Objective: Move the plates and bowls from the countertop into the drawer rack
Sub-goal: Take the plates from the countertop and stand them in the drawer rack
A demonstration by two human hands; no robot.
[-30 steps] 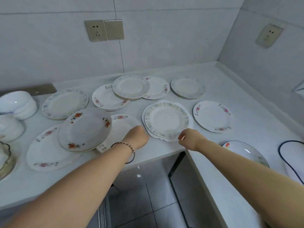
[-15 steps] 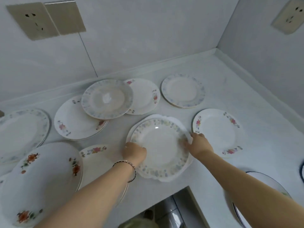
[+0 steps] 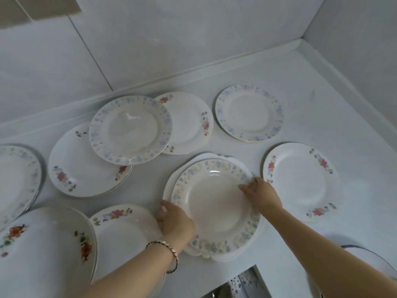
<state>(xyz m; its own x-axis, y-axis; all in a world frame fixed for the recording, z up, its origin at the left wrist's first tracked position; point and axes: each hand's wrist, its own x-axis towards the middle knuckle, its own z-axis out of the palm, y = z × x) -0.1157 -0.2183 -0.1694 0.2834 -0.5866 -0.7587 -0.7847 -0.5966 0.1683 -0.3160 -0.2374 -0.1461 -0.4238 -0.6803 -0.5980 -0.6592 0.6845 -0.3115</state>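
A small stack of plates lies near the counter's front edge, topped by a plate with a pale blue and yellow flower rim [image 3: 214,203]. My left hand [image 3: 175,222], with a bracelet on the wrist, grips the stack's left edge. On the right edge, my right hand [image 3: 261,193] has its thumb on the top plate's rim. Several more plates lie around: a blue-flowered one [image 3: 131,130] resting on two red-flowered plates, another blue-rimmed plate [image 3: 249,112] at the back, and a red-flowered plate [image 3: 298,181] to the right.
The white countertop [image 3: 354,130] meets tiled walls at the back and right. More plates sit at the left [image 3: 15,177] and front left [image 3: 43,250]. A blue-rimmed dish [image 3: 365,254] shows at the lower right. A perforated metal part [image 3: 240,284] shows below the counter edge.
The view has closed in on the counter. Both hands have moved from the front edge onto the two sides of the flower-rimmed stack and closed on it.
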